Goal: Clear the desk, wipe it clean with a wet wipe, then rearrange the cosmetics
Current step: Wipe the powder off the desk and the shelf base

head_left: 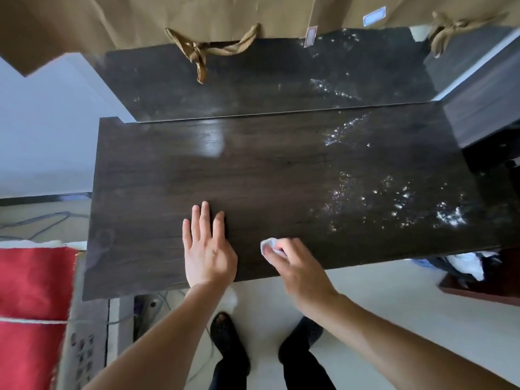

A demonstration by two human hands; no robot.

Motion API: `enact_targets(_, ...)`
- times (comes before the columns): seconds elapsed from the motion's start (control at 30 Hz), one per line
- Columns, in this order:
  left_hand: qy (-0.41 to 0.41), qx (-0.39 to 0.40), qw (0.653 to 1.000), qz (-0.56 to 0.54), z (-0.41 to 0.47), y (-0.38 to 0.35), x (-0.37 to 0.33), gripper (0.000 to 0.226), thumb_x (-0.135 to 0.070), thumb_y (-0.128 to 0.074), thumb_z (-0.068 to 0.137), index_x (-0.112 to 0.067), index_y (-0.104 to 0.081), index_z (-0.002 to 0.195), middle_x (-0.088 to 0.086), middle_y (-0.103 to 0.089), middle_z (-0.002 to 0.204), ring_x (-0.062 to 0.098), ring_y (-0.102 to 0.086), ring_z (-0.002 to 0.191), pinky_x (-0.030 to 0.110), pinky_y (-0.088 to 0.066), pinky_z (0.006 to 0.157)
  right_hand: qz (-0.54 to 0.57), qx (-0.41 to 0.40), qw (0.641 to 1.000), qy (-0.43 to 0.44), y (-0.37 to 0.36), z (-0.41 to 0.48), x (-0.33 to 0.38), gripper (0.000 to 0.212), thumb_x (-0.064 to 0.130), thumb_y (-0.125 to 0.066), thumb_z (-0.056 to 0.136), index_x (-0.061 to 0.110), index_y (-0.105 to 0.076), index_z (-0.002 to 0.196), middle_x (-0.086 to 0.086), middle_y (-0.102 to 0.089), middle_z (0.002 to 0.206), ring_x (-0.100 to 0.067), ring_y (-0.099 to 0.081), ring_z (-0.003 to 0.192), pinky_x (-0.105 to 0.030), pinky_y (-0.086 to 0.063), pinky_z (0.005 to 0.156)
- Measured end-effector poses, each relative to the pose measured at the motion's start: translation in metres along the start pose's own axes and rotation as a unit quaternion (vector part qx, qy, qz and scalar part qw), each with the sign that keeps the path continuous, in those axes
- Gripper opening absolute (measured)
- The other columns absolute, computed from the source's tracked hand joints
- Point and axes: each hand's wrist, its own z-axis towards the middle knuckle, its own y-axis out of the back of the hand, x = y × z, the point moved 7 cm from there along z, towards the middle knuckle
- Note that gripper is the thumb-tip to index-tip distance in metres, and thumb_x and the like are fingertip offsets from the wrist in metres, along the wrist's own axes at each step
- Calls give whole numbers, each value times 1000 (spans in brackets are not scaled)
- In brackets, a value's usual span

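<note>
The dark wooden desk (275,175) fills the middle of the view, with nothing standing on it. White powdery specks (447,215) dot its right half. My left hand (206,249) lies flat on the front part of the desk, fingers spread, holding nothing. My right hand (295,266) is near the front edge, fingers closed on a crumpled white wet wipe (268,246) that presses on the wood. No cosmetics are in view.
A mirror (253,80) stands at the back of the desk, partly covered by brown paper bags (225,18) with ribbon ties. A red cloth (33,305) lies on the left, a dark cabinet (489,102) on the right. Below are my feet, cables and a basket (461,266) with cloths.
</note>
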Motion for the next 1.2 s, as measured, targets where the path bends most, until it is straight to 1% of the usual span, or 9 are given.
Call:
enact_targets(0.07,1,0,1000,4,1,1,-1,51,-11,-41,78,-7,-51,127,19,-36,148,36,-25,141,48,-17,115,-1,1,999,33,12,19,-31,38,-1,-50,81,15,-62,113,-4,-54,96,-24,-51,84,-32,-48,69)
enact_targets(0.2,5,-7,1000,7,1,2,-2,50,-11,-39,81,-7,-50,129,17,-36,148,34,-24,141,48,-18,116,-68,-61,992,-87,50,92,-120,53,-22,-53,63,7,-66,106,-15,-51,92,-35,-49,82,-45,-49,62)
enact_targets(0.27,21,-17,1000,4,-1,2,-2,49,-9,-40,81,-6,-51,129,18,-37,148,35,-26,141,49,-19,116,-44,-48,994,-86,41,84,-100,47,-18,-47,64,5,-63,101,-14,-48,91,-33,-47,81,-44,-47,63)
enact_targets(0.43,135,-66,988,-28,-13,-1,-18,49,-5,-36,81,-3,-53,127,21,-39,146,37,-30,138,50,-23,113,45,39,995,76,16,-21,-35,41,-4,-55,78,15,-58,114,-2,-51,94,-23,-47,80,-31,-44,67)
enact_targets(0.63,227,-59,972,-29,-13,-13,-34,52,-1,-41,84,-4,-42,135,17,-27,153,32,-15,144,44,-6,119,4,-69,995,-66,53,0,-125,57,-24,-57,66,10,-63,112,-7,-50,90,-26,-46,79,-30,-42,65)
enact_targets(0.8,229,-69,970,-32,-15,-13,-37,50,-4,-39,83,-3,-43,133,18,-28,152,33,-17,144,47,-7,118,55,-10,998,41,26,-51,-71,54,-11,-54,75,19,-57,119,-1,-52,99,-21,-48,85,-30,-46,74)
enact_targets(0.93,225,-65,972,-32,-15,-12,-39,52,-11,-33,83,-4,-43,133,19,-28,152,33,-17,144,47,-6,118,2,-83,995,-57,62,-42,-156,48,-13,-60,79,13,-64,119,-6,-56,100,-24,-50,89,-28,-44,74)
enact_targets(1.03,224,-62,972,-26,-14,-13,-39,53,-12,-32,82,-5,-43,133,19,-27,152,33,-16,144,48,-7,118,12,-131,983,-131,60,-32,-143,48,-17,-54,76,10,-67,115,-10,-56,94,-29,-50,82,-32,-44,70)
enact_targets(1.2,226,-71,971,-24,-14,-12,-41,51,-10,-35,83,-6,-43,133,19,-27,152,33,-17,143,48,-8,118,60,-45,997,30,26,-3,-68,38,-5,-46,85,16,-64,111,-4,-53,93,-25,-46,80,-34,-44,71)
